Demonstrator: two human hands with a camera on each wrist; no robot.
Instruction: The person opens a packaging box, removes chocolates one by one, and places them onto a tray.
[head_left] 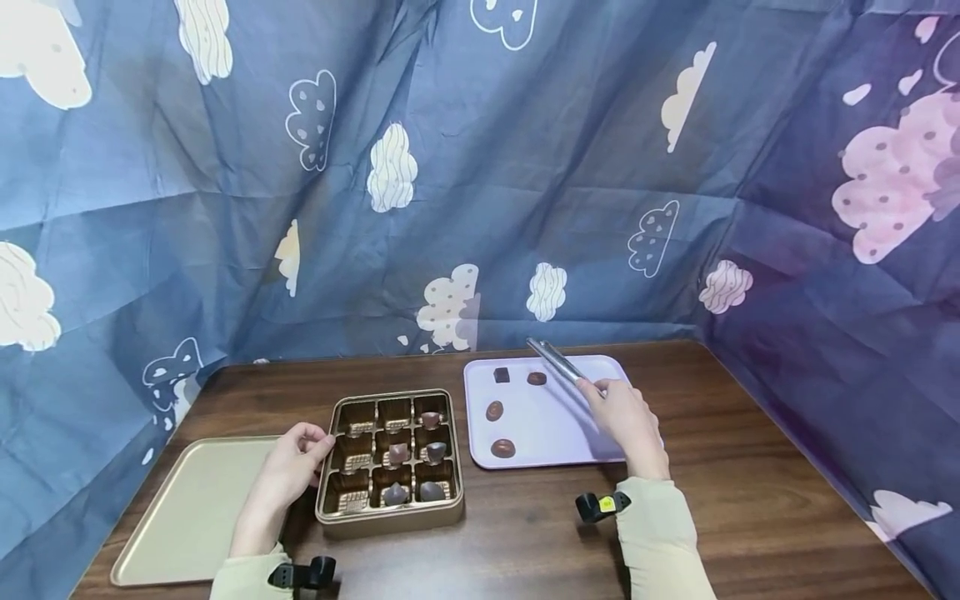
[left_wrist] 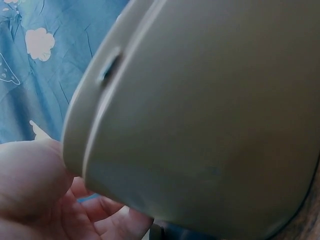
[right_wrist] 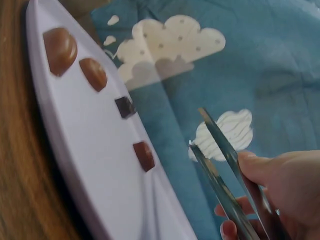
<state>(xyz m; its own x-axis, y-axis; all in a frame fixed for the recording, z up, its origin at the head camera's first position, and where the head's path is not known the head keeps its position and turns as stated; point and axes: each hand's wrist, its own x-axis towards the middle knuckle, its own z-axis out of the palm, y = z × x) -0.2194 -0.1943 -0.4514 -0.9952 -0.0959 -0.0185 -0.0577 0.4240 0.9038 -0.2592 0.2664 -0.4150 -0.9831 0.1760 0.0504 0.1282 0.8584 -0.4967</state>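
My left hand point(head_left: 292, 458) holds the left side wall of a gold chocolate box point(head_left: 397, 521), with the thumb at its rim; up close in the left wrist view the box wall point(left_wrist: 200, 125) fills most of the picture. Chocolates fill the box's right column, while the middle column has one in its centre cell and one in its front cell. My right hand point(head_left: 622, 417) holds metal tongs point(head_left: 558, 362) above a lavender tray point(head_left: 551, 429). In the right wrist view the tongs' tips stand apart with nothing between them. Several chocolates lie on the tray, including a dark square one point(head_left: 502, 375) and a brown oval one point(head_left: 503, 448).
A flat gold lid or tray point(head_left: 195, 508) lies on the wooden table point(head_left: 510, 542) at the left, partly behind my left forearm. Blue cloth point(head_left: 480, 208) with cloud prints hangs along the back and sides of the table.
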